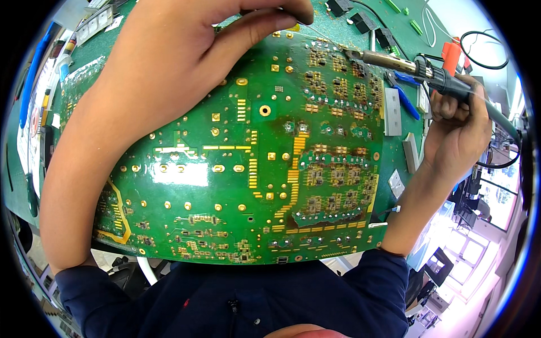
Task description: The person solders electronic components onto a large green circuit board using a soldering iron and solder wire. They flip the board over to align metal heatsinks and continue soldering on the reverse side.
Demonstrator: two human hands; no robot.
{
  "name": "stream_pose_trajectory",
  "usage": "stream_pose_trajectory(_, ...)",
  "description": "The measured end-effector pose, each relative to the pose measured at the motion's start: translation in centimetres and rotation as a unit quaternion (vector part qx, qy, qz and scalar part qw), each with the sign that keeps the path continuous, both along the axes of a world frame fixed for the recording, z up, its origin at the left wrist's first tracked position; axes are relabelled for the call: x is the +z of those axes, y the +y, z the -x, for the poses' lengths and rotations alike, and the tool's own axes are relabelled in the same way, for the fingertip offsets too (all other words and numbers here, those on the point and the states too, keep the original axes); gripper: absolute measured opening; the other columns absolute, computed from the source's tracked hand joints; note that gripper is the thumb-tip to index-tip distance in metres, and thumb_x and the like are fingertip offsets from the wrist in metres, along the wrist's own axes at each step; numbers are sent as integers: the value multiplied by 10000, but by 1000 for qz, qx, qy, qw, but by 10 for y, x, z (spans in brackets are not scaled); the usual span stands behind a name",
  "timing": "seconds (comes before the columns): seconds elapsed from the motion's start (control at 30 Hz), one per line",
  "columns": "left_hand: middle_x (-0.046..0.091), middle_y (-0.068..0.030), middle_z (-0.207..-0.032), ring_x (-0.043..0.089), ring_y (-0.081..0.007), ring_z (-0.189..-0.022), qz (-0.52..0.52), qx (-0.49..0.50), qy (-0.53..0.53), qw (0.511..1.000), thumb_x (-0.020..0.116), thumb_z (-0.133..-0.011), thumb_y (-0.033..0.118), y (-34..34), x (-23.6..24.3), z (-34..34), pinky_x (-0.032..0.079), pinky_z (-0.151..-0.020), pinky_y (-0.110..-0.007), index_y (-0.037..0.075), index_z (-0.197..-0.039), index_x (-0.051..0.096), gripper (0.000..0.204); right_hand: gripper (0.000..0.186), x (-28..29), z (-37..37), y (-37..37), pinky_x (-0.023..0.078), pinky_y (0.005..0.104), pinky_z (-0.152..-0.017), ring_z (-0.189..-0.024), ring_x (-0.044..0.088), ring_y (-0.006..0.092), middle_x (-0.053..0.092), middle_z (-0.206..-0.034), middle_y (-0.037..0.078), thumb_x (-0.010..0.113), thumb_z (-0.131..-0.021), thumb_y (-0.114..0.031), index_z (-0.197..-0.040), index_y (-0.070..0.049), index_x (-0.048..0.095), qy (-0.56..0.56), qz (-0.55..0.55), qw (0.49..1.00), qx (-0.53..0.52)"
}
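Observation:
A large green circuit board lies in front of me, with gold pads and clusters of small parts on its right half. Over its upper left reaches my left hand, closed in a pinch on a thin solder wire. The wire runs right toward the board's far right corner. There the tip of a soldering iron meets or hovers close to the small parts; contact is too small to tell. My right hand, off the board's right side, is closed around the iron's dark handle.
Blue-handled pliers and a grey ribbed heat sink lie right of the board, near a metal block. Black components sit beyond its far edge. A black cable loops at far right, beside an orange object.

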State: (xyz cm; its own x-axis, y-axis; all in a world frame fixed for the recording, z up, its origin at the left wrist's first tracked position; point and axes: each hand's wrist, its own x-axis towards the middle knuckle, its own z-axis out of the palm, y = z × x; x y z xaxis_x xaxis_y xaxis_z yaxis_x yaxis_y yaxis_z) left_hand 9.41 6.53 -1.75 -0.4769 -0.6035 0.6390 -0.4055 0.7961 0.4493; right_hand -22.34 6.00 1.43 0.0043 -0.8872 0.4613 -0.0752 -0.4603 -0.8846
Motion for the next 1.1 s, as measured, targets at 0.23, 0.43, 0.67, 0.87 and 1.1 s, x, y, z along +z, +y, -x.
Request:
stream_pose_trajectory(0.23, 663, -135, -813, 649, -251, -725, 15, 9, -19, 1000, 719, -880, -1, 7, 9, -1, 502, -618, -352, -6, -1031, 724, 151, 334, 1, 0, -1, 397, 282, -558, -614, 542, 165, 573, -679, 90, 572, -1048, -212, -1062, 111, 658, 5, -5, 1000, 17)
stream_pose_trajectory(0.43, 663, -134, -822, 648, -247, -726, 0, 30, -30, 999, 718, -882, 3, 4, 3, -1, 499, -620, -348, -5, -1034, 724, 152, 327, 0, 0, -2, 404, 292, -560, -623, 540, 165, 574, -688, 91, 576, -1044, -202, -1067, 114, 655, -1, 1, 1000, 14)
stream_pose_trajectory(0.67, 659, -124, -842, 643, -236, -733, -5, 25, -14, 1000, 716, -882, 1, 6, 3, 1, 494, -622, -343, -3, -1043, 722, 162, 341, -1, 4, -4, 391, 288, -557, -619, 532, 164, 566, -685, 82, 573, -1042, -222, -1056, 107, 661, 2, -9, 1000, 18)
stream_pose_trajectory(0.87, 650, -135, -837, 641, -253, -732, 13, 28, -18, 999, 682, -896, -23, 8, 7, 2, 495, -625, -349, -23, -1038, 705, 144, 351, -2, 8, -7, 356, 298, -546, -610, 504, 162, 535, -670, 63, 557, -1052, -246, -1030, 86, 669, -27, -43, 999, 11)
stream_pose_trajectory(1.1, 656, -151, -884, 659, -299, -766, -3, 24, 15, 1000, 632, -913, -41, 4, 3, 3, 505, -651, -378, -28, -1061, 661, 151, 336, -2, 12, -10, 348, 303, -553, -621, 495, 165, 525, -678, 57, 550, -1056, -230, -1025, 83, 671, -32, -45, 998, 17)
